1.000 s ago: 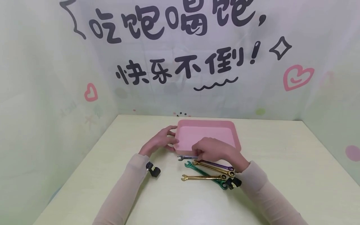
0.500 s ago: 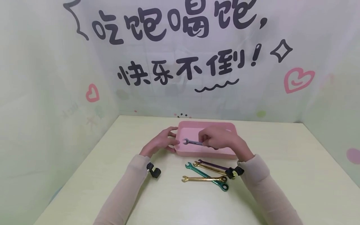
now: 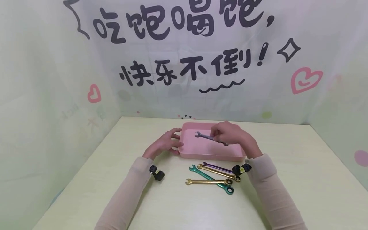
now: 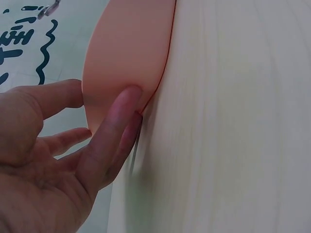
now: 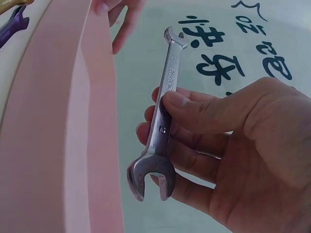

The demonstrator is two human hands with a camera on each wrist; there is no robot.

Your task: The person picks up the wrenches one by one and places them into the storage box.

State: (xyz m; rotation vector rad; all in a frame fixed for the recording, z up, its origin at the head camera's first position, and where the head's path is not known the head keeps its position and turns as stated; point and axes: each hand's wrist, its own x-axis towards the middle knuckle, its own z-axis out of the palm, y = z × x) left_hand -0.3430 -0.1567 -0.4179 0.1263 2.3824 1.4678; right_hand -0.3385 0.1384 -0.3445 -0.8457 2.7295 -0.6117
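My right hand (image 3: 227,132) pinches a silver double open-end wrench (image 3: 204,136) between thumb and fingers above the pink tray (image 3: 211,157). Both open jaws of this wrench (image 5: 167,97) show in the right wrist view, one at each end. At the tray's left end, my left hand (image 3: 165,142) touches the outer wall with spread, lightly bent fingers. The left wrist view shows fingertips (image 4: 129,94) on the wall and others at its edges. In front of the tray lie a purple wrench (image 3: 218,168), two gold wrenches (image 3: 205,182) and a green wrench (image 3: 205,175), partly crossing.
The pale wooden table (image 3: 293,172) extends to both sides of the tray. A printed white curtain (image 3: 161,102) hangs behind and beside it. A small black camera (image 3: 157,174) sits on the left wrist, another camera (image 3: 242,169) on the right.
My right hand has lifted the silver wrench from in front of the tray and carried it up, back and slightly right, over the tray. The left hand stays at the tray's end.
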